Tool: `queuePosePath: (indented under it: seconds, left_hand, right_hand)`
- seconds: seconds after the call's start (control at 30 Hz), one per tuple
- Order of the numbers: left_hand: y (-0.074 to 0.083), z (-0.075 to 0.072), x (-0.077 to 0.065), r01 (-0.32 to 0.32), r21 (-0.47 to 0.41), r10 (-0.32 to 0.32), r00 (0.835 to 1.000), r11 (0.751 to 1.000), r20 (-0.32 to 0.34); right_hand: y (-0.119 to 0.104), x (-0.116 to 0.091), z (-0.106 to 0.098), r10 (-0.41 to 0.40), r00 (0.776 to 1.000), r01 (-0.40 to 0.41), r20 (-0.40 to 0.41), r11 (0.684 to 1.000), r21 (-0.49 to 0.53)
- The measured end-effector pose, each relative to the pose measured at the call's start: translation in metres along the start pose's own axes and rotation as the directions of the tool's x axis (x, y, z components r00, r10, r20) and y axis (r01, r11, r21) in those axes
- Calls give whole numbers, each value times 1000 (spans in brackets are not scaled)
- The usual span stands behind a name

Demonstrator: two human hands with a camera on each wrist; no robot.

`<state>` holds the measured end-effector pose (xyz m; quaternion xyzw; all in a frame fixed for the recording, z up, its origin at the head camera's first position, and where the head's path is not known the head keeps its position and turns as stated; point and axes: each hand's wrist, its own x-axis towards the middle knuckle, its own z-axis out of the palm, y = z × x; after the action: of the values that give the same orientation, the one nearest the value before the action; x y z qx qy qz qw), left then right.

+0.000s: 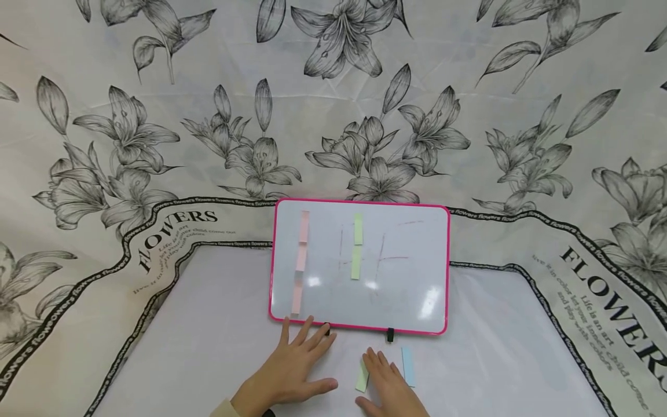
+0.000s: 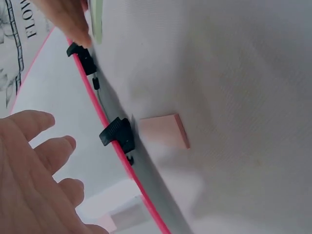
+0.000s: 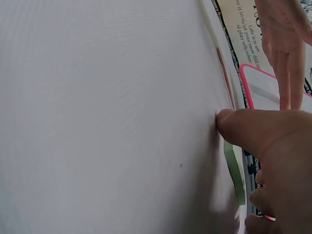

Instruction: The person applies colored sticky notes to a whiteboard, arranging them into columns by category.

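Note:
My left hand (image 1: 294,368) is spread in front of the lower left edge of a pink-framed whiteboard (image 1: 406,301) and holds nothing. In the left wrist view, a pink sticky note pad (image 2: 163,130) lies on the cloth near a black clip (image 2: 118,134); the left hand hides it in the head view. My right hand (image 1: 388,382) is low over the cloth, fingers extended, beside a green sticky note pad (image 1: 362,376). Its fingertips overlap the pad's edge; whether they touch it I cannot tell. A blue sticky note pad (image 1: 408,366) lies just right of that hand.
Pink sticky strips (image 1: 301,258) form a column on the board's left side. Two green strips (image 1: 357,229) sit mid-board among faint red marker lines. A second black clip (image 1: 390,335) is on the bottom edge. Behind the board hangs a flower-printed cloth (image 1: 234,46).

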<state>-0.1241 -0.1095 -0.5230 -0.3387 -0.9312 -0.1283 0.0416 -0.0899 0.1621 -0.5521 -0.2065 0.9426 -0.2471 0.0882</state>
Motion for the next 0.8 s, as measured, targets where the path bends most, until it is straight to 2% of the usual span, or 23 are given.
queuePosePath:
  seconds: [0.17, 0.27, 0.4, 0.63, 0.8]
  left_hand:
    - [-2, 8, -12, 45, -66, -44, 999, 997, 5]
    - [-3, 12, -18, 60, -104, -59, 998, 993, 10]
    - [-4, 16, -22, 63, -112, -63, 998, 992, 4]
    - [-4, 16, -25, 79, -123, -75, 996, 989, 40]
    - [-4, 17, -25, 61, -143, -56, 998, 988, 39]
  right_hand:
    - [-1, 1, 5, -26, 999, 25, -26, 999, -47]
    - [-1, 1, 5, -53, 996, 47, -71, 996, -81]
    - [-1, 1, 4, -88, 988, 74, -128, 991, -112]
    - [-3, 3, -3, -57, 995, 53, -82, 997, -48]
    - [-4, 5, -7, -51, 997, 52, -56, 998, 22]
